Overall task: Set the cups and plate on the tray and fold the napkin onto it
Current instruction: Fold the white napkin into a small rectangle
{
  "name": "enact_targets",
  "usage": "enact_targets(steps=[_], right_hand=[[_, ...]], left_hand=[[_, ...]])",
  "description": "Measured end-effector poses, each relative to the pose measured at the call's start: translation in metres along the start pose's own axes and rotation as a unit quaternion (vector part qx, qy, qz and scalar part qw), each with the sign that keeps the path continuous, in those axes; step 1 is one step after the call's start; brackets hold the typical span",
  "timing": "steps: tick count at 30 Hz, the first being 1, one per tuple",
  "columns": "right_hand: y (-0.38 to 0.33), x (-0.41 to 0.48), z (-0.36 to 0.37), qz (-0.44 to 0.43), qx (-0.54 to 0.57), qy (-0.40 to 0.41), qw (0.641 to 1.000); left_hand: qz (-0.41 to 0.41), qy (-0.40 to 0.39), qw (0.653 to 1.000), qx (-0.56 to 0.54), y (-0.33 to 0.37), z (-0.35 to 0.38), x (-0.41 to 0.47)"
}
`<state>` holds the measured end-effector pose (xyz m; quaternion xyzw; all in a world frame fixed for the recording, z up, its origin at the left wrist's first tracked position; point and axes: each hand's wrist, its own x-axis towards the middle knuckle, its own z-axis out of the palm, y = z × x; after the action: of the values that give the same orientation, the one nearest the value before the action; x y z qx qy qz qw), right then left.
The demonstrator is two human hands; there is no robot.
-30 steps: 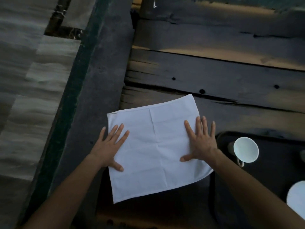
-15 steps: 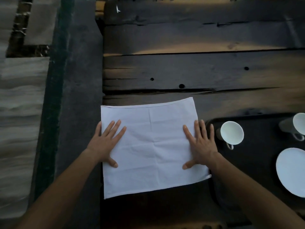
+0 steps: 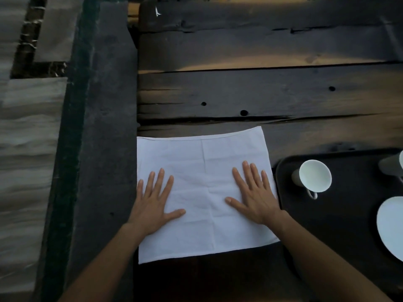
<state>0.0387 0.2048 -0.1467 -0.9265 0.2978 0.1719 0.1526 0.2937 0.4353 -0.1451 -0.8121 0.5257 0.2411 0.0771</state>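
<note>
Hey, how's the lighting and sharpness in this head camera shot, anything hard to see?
Head view: dim but sharp; the white napkin, left hand and right hand read clearly; the black tray nearly merges with the dark table; warm light streaks the far planks; the plate and second cup are cropped at the right edge.

Two white cups are counted, a whole cup (image 3: 315, 178) and an edge-cut cup (image 3: 390, 165); one plate (image 3: 392, 229), one black tray (image 3: 344, 232) and one napkin (image 3: 202, 162) are seen.

Dim, bluish dusk light — warm glow across the far planks, soft wide-angle edges.
</note>
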Motion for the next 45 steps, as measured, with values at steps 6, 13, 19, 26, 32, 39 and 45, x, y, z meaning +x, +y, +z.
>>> enact_targets(steps=[6, 13, 19, 26, 32, 39, 45], right_hand=[[0.009, 0.008, 0.009, 0.053, 0.016, 0.049, 0.997], [0.008, 0.009, 0.013, 0.059, 0.01, 0.089, 0.994], [0.012, 0.067, -0.023, 0.016, 0.022, 0.22, 0.975], [0.069, 0.137, -0.08, -0.038, -0.111, 0.099, 0.988], [0.087, 0.145, -0.099, -0.114, -0.092, 0.17, 0.974], [0.087, 0.155, -0.121, -0.105, -0.067, 0.111, 0.986], [0.081, 0.157, -0.135, -0.091, -0.068, 0.139, 0.984]], left_hand=[[0.0, 0.043, 0.999, 0.004, -0.001, 0.004, 0.008], [0.004, 0.089, 0.996, -0.002, -0.001, 0.012, 0.011], [-0.035, 0.176, 0.984, 0.007, -0.015, -0.037, 0.061], [-0.037, 0.116, 0.992, 0.028, -0.051, -0.072, 0.122], [-0.017, 0.215, 0.976, -0.031, -0.069, -0.082, 0.13], [-0.008, 0.12, 0.99, -0.071, -0.092, -0.119, 0.141], [0.005, 0.181, 0.981, -0.064, -0.103, -0.133, 0.137]])
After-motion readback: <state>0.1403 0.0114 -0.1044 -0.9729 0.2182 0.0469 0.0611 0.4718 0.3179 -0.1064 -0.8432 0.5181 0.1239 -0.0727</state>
